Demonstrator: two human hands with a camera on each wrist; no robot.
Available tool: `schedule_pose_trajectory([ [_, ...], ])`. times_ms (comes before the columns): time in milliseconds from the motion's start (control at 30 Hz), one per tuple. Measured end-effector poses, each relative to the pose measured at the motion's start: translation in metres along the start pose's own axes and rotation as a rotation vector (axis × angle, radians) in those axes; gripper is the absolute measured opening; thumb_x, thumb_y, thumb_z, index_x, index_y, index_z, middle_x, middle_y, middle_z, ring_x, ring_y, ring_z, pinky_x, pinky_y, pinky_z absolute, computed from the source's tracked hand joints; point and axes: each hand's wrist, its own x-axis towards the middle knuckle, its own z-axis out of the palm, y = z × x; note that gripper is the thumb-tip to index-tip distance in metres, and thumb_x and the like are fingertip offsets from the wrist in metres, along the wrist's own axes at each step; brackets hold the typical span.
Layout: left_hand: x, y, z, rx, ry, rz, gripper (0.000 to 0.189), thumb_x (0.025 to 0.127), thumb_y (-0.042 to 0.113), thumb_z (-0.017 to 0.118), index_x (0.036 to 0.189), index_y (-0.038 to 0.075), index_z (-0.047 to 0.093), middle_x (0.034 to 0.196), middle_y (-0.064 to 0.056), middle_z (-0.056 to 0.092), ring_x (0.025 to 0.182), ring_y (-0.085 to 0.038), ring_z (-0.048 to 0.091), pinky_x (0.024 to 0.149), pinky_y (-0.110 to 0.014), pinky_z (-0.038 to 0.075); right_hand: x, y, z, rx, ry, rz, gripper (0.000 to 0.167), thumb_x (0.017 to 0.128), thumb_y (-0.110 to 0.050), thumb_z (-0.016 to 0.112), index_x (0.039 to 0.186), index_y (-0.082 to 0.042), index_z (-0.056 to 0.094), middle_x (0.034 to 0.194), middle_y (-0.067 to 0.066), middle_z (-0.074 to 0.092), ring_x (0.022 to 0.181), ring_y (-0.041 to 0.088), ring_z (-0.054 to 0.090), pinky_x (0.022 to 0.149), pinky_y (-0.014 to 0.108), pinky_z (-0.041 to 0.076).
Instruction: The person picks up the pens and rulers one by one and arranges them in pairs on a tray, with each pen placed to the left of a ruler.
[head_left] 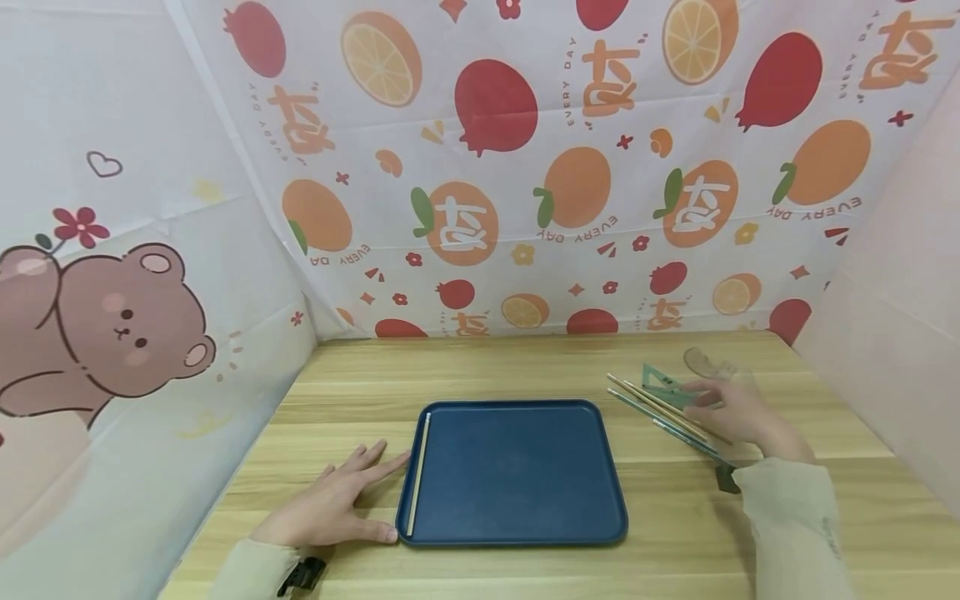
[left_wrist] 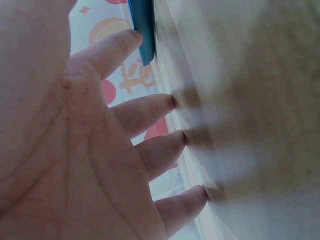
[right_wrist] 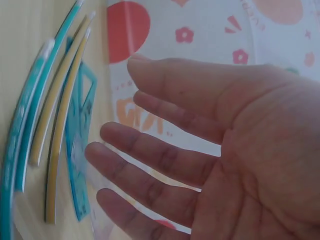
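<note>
A dark blue tray [head_left: 517,537] lies on the table, with one yellow pencil [head_left: 418,475] along its left side. My left hand [head_left: 330,504] rests beside the tray, fingers spread, fingertips on the wood; the thumb [left_wrist: 127,40] is right at the tray's edge. To the right, two yellow pencils [right_wrist: 62,100] and two teal pencils [right_wrist: 22,130] lie loosely side by side. Close to them is a translucent green set square [head_left: 660,383]. My right hand [head_left: 731,408] is over the pencils and set square, holding nothing, its fingers apart in the right wrist view.
A clear, curved piece [head_left: 701,362] lies behind the right hand. The wooden table [head_left: 360,383] ends at a fruit-printed cloth [head_left: 495,208] at the back. White cloth with a bear print [head_left: 127,325] stands along the left, and plain pale cloth [head_left: 900,275] along the right.
</note>
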Motion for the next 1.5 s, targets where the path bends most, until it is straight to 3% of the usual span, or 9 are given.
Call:
schedule_pose_trajectory([
  [133,0.000,-0.001,0.001,0.012,0.006,-0.003,0.105,0.078,0.072,0.083,0.167,0.034,0.041,0.173,-0.030,0.030,0.159,-0.061,0.023,0.110,-0.091,0.025,0.004,0.025,-0.011,0.059,-0.025,0.039,0.050,0.103,-0.017,0.070,0.141,0.013,0.059,0.134,0.040,0.061,0.118,0.053,0.068,0.088,0.052,0.064],
  [300,0.000,-0.001,0.000,0.007,0.006,-0.005,0.106,0.078,0.072,0.082,0.167,0.034,0.041,0.173,-0.030,0.030,0.159,-0.061,0.022,0.110,-0.090,0.025,0.009,0.053,-0.030,-0.004,-0.047,0.119,0.055,0.106,-0.027,0.066,0.147,0.009,0.056,0.148,0.042,0.053,0.124,0.056,0.064,0.091,0.059,0.061],
  [467,-0.001,0.001,-0.002,-0.005,-0.014,-0.022,0.105,0.078,0.072,0.082,0.167,0.034,0.040,0.174,-0.028,0.029,0.160,-0.060,0.021,0.111,-0.090,0.023,0.010,0.067,-0.037,-0.030,-0.087,0.169,0.061,0.107,-0.030,0.063,0.149,0.013,0.049,0.137,0.044,0.060,0.120,0.057,0.066,0.092,0.062,0.060],
  [800,0.000,0.004,-0.003,-0.022,-0.034,-0.031,0.105,0.079,0.071,0.083,0.167,0.035,0.040,0.175,-0.028,0.027,0.160,-0.061,0.019,0.111,-0.092,0.020,0.025,0.092,-0.039,-0.060,-0.092,0.217,0.076,0.104,-0.035,0.067,0.148,0.021,0.041,0.136,0.049,0.057,0.116,0.057,0.068,0.093,0.065,0.058],
  [933,-0.001,0.002,-0.001,-0.004,-0.011,-0.019,0.106,0.078,0.072,0.083,0.167,0.035,0.041,0.174,-0.028,0.030,0.159,-0.061,0.021,0.111,-0.091,0.022,0.029,0.096,-0.040,-0.099,-0.077,0.210,0.080,0.101,-0.037,0.071,0.146,0.023,0.043,0.134,0.047,0.060,0.115,0.057,0.068,0.092,0.066,0.057],
  [1067,-0.001,0.001,0.000,0.012,0.004,-0.011,0.106,0.077,0.072,0.083,0.167,0.034,0.041,0.173,-0.029,0.031,0.159,-0.061,0.022,0.111,-0.090,0.024,0.032,0.097,-0.040,-0.129,-0.071,0.213,0.085,0.096,-0.041,0.075,0.144,0.023,0.045,0.137,0.048,0.057,0.122,0.065,0.058,0.095,0.069,0.054],
  [1333,-0.001,0.002,0.000,-0.014,-0.010,-0.029,0.106,0.077,0.072,0.083,0.167,0.036,0.040,0.174,-0.026,0.030,0.160,-0.061,0.021,0.110,-0.092,0.022,0.041,0.103,-0.038,-0.043,-0.119,0.338,0.103,0.092,-0.053,0.078,0.151,0.021,0.037,0.147,0.049,0.048,0.130,0.065,0.051,0.096,0.068,0.055],
  [1500,-0.001,0.002,0.001,-0.003,-0.006,-0.028,0.106,0.077,0.073,0.083,0.167,0.036,0.040,0.174,-0.026,0.030,0.159,-0.061,0.021,0.110,-0.092,0.022,0.046,0.103,-0.038,-0.046,-0.140,0.352,0.114,0.089,-0.058,0.080,0.150,0.025,0.031,0.147,0.052,0.043,0.124,0.062,0.055,0.091,0.062,0.059],
])
